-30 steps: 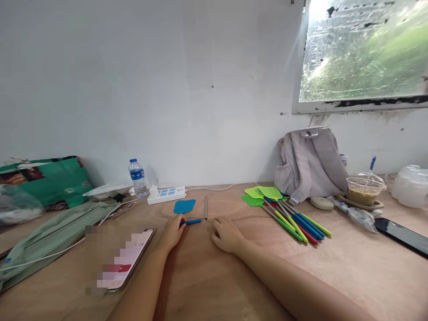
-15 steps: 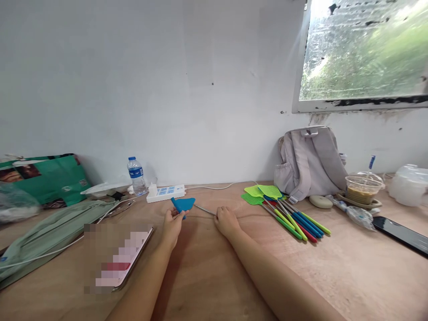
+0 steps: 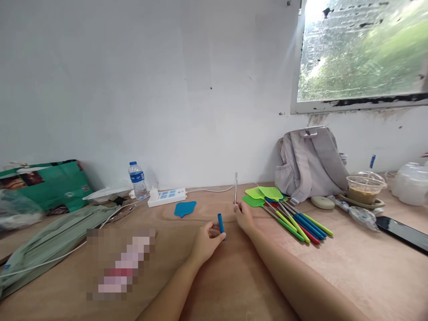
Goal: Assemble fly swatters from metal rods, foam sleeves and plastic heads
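Observation:
My left hand (image 3: 210, 243) grips a blue tube-shaped handle (image 3: 221, 223), held nearly upright above the wooden table. Beside it, my right hand (image 3: 244, 215) is closed on a thin metal rod (image 3: 236, 189) that points upward. Handle and rod are apart from each other. Flat on the table, left of both hands, lies a blue fly swatter head (image 3: 185, 208). To the right of my right hand is a pile of fly swatters with green, yellow, blue and red handles (image 3: 306, 223) and green mesh heads (image 3: 264, 194).
A power strip (image 3: 167, 197) and a water bottle (image 3: 137, 179) stand along the wall. A blurred-out item (image 3: 123, 263) and green cloth (image 3: 63, 238) lie left. At right are a backpack (image 3: 309, 162), a drink cup (image 3: 365, 187) and a black phone (image 3: 403, 234).
My left hand let go of the blue swatter head and moved right, now with the blue handle alone. My right hand moved right and lifted the rod from lying to upright.

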Demonstrator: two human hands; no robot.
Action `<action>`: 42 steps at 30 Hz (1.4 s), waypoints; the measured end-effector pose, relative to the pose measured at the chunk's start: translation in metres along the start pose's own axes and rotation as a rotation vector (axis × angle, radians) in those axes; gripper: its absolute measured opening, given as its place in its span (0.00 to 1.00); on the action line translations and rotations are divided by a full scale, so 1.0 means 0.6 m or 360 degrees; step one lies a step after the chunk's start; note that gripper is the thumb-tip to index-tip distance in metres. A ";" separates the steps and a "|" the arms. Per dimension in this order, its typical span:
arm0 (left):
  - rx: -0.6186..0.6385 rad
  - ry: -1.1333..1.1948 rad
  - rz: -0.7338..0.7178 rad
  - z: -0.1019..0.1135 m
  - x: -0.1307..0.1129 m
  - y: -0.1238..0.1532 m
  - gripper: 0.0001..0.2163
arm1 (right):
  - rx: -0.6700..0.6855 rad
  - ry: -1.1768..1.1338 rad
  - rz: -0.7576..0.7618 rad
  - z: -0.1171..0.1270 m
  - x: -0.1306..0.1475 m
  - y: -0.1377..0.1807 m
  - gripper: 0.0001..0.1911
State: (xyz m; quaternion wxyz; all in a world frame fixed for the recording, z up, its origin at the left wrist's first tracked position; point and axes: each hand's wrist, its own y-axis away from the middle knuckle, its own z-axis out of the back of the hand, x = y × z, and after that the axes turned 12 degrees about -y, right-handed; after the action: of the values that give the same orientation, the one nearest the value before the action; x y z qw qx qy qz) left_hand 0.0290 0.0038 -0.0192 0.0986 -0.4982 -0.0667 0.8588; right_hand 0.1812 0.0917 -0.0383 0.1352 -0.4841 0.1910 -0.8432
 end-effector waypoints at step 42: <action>-0.0284 -0.1013 -0.0355 0.013 0.002 -0.010 0.15 | 0.0225 -0.0296 0.0438 0.102 0.066 0.157 0.12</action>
State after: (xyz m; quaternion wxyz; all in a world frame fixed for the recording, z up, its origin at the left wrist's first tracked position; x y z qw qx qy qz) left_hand 0.0225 0.0097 -0.0150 0.1222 -0.2017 -0.2230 0.9459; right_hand 0.2184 -0.0204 -0.0226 0.3003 -0.5185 0.1823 -0.7795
